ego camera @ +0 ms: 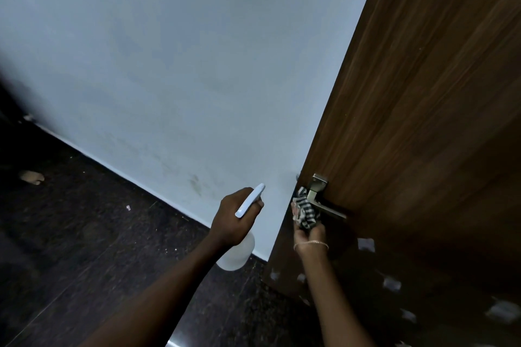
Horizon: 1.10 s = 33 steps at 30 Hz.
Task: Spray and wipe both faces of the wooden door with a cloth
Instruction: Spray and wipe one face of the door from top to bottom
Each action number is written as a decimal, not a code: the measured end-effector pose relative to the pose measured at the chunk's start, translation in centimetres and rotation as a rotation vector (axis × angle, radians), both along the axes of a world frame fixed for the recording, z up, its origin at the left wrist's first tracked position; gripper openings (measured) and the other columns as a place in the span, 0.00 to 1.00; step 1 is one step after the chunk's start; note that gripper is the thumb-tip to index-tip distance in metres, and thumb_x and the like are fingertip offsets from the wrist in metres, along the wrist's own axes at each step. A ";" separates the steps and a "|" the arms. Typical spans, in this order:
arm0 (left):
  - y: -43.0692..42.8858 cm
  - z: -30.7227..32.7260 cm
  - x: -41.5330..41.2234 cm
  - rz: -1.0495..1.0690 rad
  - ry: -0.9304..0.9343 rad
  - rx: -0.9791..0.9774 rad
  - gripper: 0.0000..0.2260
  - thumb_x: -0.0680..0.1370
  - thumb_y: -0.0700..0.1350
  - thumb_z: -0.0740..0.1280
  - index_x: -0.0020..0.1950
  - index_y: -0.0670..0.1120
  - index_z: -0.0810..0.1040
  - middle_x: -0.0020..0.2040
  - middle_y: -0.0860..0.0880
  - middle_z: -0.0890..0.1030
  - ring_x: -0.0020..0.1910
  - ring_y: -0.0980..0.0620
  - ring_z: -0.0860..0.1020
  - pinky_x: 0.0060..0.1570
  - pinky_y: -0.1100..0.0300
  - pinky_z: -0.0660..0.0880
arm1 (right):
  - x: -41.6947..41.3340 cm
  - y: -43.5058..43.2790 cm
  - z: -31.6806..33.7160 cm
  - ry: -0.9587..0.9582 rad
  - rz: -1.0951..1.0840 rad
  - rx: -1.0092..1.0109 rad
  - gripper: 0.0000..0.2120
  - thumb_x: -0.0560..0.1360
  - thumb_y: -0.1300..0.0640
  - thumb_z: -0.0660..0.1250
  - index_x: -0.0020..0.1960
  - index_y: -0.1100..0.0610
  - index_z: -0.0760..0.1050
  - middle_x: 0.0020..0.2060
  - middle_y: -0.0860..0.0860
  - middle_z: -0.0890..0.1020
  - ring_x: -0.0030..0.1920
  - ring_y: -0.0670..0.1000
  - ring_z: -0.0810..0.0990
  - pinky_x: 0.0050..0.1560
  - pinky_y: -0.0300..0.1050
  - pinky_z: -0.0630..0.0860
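Note:
The dark wooden door (pixel 423 110) fills the right side, its free edge running down to the floor. A metal lever handle (pixel 324 203) sits low on its face. My right hand (pixel 308 234) grips a striped black-and-white cloth (pixel 306 210) and holds it against the handle near the door's edge. My left hand (pixel 234 220) grips a white spray bottle (pixel 239 251) by its neck, the pale blue trigger head pointing up toward the wall, left of the door edge.
A pale blue wall (pixel 183 65) stands to the left of the door, with scuff marks low down. Dark speckled floor (pixel 84 234) lies below. A bare foot (pixel 32 176) shows at far left. Pale tape patches (pixel 392 284) dot the door's lower face.

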<state>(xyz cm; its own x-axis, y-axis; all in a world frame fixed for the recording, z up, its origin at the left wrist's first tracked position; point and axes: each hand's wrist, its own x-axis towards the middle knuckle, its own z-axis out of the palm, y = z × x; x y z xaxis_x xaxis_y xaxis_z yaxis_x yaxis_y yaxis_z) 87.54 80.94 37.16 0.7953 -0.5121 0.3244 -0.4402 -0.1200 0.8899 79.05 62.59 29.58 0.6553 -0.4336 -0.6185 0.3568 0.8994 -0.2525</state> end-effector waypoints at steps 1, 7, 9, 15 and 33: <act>-0.1 -0.1 -0.1 -0.011 0.001 -0.006 0.10 0.82 0.43 0.64 0.40 0.44 0.75 0.34 0.49 0.75 0.33 0.45 0.75 0.33 0.42 0.75 | -1.1 -0.4 -0.3 -0.086 0.055 0.098 0.25 0.75 0.58 0.74 0.70 0.61 0.72 0.60 0.47 0.83 0.60 0.49 0.81 0.57 0.38 0.78; -2.2 -1.4 -0.8 -0.069 0.007 -0.015 0.09 0.82 0.44 0.64 0.43 0.44 0.77 0.36 0.48 0.78 0.34 0.45 0.77 0.32 0.42 0.76 | -1.1 -1.8 5.4 -0.150 0.042 0.200 0.23 0.69 0.67 0.62 0.61 0.77 0.72 0.58 0.75 0.75 0.69 0.67 0.70 0.37 0.59 0.83; -3.0 -1.6 -1.2 -0.097 0.000 -0.018 0.09 0.82 0.43 0.64 0.43 0.44 0.78 0.36 0.48 0.78 0.34 0.46 0.77 0.32 0.42 0.77 | -1.3 -1.9 6.5 -0.078 -0.019 0.162 0.25 0.68 0.67 0.61 0.64 0.75 0.72 0.61 0.73 0.75 0.71 0.66 0.69 0.35 0.61 0.82; -3.9 -1.6 -2.0 -0.131 -0.007 -0.018 0.08 0.82 0.42 0.63 0.45 0.48 0.79 0.38 0.50 0.80 0.36 0.48 0.79 0.35 0.42 0.79 | -6.9 -5.9 5.5 0.105 -0.185 -0.188 0.09 0.70 0.59 0.65 0.43 0.59 0.83 0.43 0.60 0.85 0.47 0.53 0.85 0.51 0.48 0.83; -8.9 -4.2 -5.4 -0.195 -0.005 -0.066 0.11 0.81 0.42 0.65 0.42 0.58 0.76 0.35 0.58 0.78 0.33 0.51 0.78 0.34 0.58 0.74 | -8.4 -9.7 10.1 0.096 0.222 -0.518 0.14 0.76 0.68 0.60 0.58 0.59 0.77 0.49 0.58 0.84 0.48 0.57 0.83 0.53 0.56 0.80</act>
